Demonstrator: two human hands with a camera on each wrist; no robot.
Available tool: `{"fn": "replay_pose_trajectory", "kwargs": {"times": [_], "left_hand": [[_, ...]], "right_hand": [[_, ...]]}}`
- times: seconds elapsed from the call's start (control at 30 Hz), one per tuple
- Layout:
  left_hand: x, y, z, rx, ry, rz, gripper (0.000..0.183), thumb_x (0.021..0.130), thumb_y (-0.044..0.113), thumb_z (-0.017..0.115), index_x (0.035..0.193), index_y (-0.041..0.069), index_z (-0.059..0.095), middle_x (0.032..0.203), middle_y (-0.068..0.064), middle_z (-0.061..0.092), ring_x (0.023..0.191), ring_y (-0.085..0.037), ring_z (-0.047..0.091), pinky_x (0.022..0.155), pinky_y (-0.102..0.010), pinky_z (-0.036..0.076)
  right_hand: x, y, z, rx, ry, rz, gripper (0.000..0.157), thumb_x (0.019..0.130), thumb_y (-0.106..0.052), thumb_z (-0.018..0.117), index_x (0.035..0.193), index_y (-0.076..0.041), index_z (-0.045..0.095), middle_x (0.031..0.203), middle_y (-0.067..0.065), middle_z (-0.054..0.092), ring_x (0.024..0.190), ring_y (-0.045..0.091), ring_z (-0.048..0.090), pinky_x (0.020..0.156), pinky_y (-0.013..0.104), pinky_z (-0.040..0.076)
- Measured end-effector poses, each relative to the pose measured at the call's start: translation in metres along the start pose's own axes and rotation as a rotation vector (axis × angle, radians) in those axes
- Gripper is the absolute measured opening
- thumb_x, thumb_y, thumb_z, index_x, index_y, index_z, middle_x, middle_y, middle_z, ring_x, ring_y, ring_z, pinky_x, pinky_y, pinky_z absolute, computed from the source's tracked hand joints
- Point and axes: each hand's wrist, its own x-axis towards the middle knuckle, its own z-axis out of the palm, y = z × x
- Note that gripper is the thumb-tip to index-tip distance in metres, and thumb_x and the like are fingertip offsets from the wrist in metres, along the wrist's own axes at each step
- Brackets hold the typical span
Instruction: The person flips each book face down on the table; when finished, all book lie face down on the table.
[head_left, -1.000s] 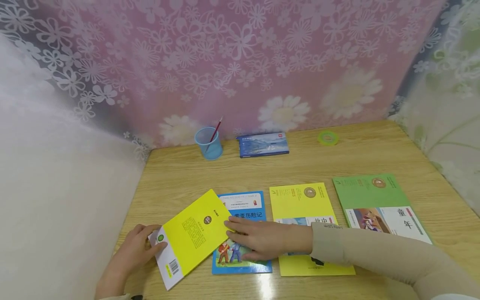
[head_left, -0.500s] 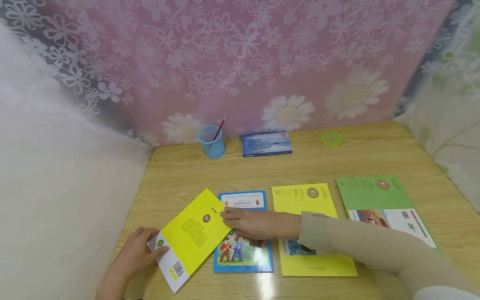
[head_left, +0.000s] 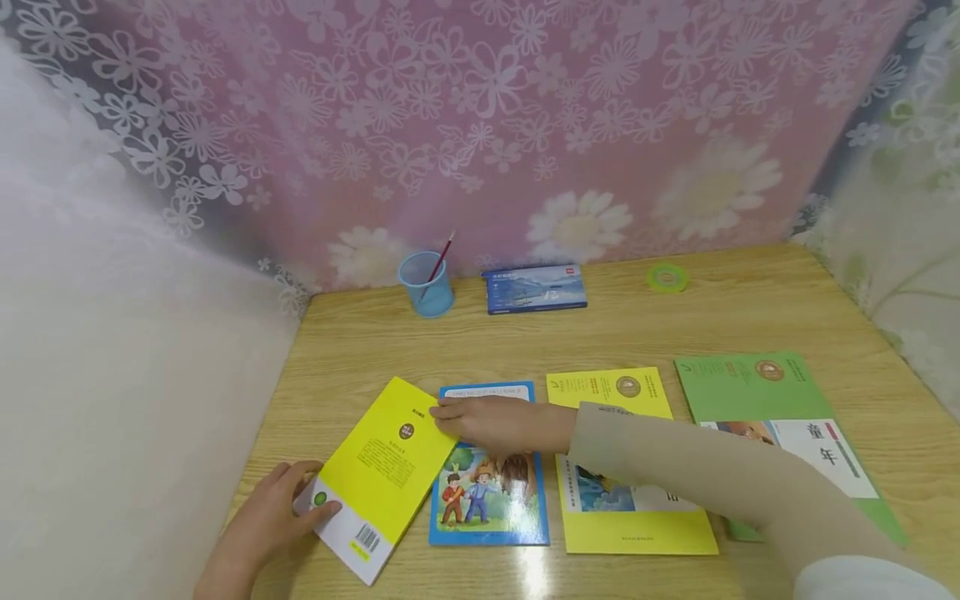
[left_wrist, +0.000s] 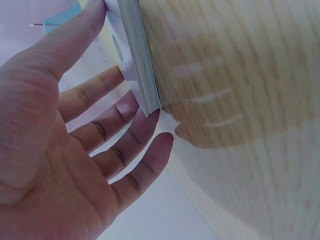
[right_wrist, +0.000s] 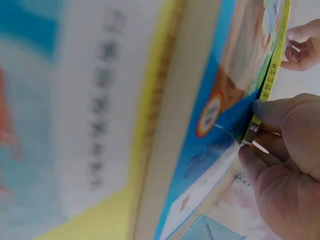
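Observation:
A yellow book [head_left: 397, 458], back cover up with a white barcode strip, lies at a slant over the left edge of a blue book [head_left: 487, 500]. My left hand [head_left: 270, 517] holds its lower left corner, thumb on the cover and fingers at the edge. In the left wrist view, the page edges show beside the fingertips. My right hand [head_left: 491, 421] reaches across the blue book and holds the yellow book's upper right side. The right wrist view shows thumb and fingers at the book's spine [right_wrist: 270, 77].
A second yellow book [head_left: 637, 533] and a green book [head_left: 750, 387] lie to the right, partly under my right sleeve [head_left: 675, 458]. Along the back stand a blue mesh cup [head_left: 427, 292] with a pencil, a flat blue box [head_left: 536, 289] and a green tape roll [head_left: 667, 278].
The slanted yellow book has turned to stand a little more upright in view, its top shifting left. My right hand has moved up and left along its side.

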Motion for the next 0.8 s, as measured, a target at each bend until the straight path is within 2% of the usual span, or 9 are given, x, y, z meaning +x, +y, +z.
{"fn": "replay_pose_trajectory", "kwargs": {"times": [0.07,0.1,0.23,0.33,0.47,0.57,0.8], "left_hand": [[0.0,0.0,0.001,0.0,-0.002,-0.014,0.086,0.079,0.066,0.083,0.141,0.01,0.063,0.129,-0.016,0.066,0.102,-0.026,0.063,0.096,-0.056,0.057],[0.0,0.0,0.001,-0.002,-0.006,-0.023,0.087,0.079,0.067,0.083,0.141,0.01,0.062,0.128,-0.016,0.066,0.1,-0.024,0.062,0.095,-0.055,0.058],[0.0,-0.001,0.002,-0.009,-0.022,-0.057,0.093,0.077,0.07,0.082,0.144,0.01,0.06,0.132,-0.02,0.065,0.103,-0.024,0.064,0.096,-0.058,0.057],[0.0,-0.001,0.001,-0.005,-0.042,-0.087,0.098,0.076,0.073,0.081,0.148,0.011,0.057,0.133,-0.021,0.064,0.1,-0.024,0.062,0.094,-0.059,0.058],[-0.001,0.001,-0.001,-0.005,-0.081,-0.121,0.104,0.073,0.077,0.08,0.153,0.018,0.051,0.123,-0.015,0.067,0.093,-0.021,0.06,0.081,-0.049,0.058],[-0.002,0.002,-0.002,-0.004,-0.099,-0.117,0.107,0.071,0.077,0.081,0.156,0.022,0.047,0.11,-0.008,0.068,0.089,-0.02,0.059,0.073,-0.039,0.053],[-0.002,0.005,-0.003,0.024,-0.123,-0.094,0.105,0.075,0.076,0.079,0.161,0.028,0.042,0.1,-0.004,0.064,0.085,-0.019,0.055,0.068,-0.034,0.045]], "right_hand": [[0.005,0.002,-0.002,0.028,-0.004,0.005,0.045,0.111,-0.012,0.053,0.156,-0.011,0.051,0.166,0.009,0.045,0.155,0.027,0.042,0.118,0.033,0.047],[0.007,0.004,-0.003,0.036,-0.006,0.006,0.044,0.111,-0.014,0.053,0.155,-0.011,0.052,0.165,0.009,0.046,0.155,0.027,0.042,0.119,0.034,0.046],[0.017,0.008,-0.003,0.061,-0.027,0.009,0.043,0.111,-0.018,0.055,0.154,-0.012,0.054,0.165,0.009,0.046,0.155,0.031,0.042,0.121,0.035,0.044],[0.023,0.01,-0.004,0.086,-0.048,0.026,0.044,0.113,-0.019,0.05,0.156,-0.012,0.05,0.167,0.009,0.042,0.156,0.032,0.04,0.123,0.036,0.043],[0.029,0.012,-0.005,0.12,-0.069,0.056,0.045,0.115,-0.017,0.042,0.159,-0.013,0.046,0.17,0.009,0.038,0.158,0.03,0.036,0.125,0.039,0.04],[0.034,0.013,-0.005,0.113,-0.085,0.059,0.045,0.115,-0.014,0.04,0.16,-0.013,0.046,0.171,0.008,0.037,0.159,0.03,0.036,0.126,0.038,0.039],[0.05,0.017,-0.005,0.073,-0.128,0.045,0.045,0.114,-0.013,0.04,0.159,-0.012,0.047,0.171,0.009,0.037,0.159,0.029,0.036,0.127,0.034,0.036]]}}
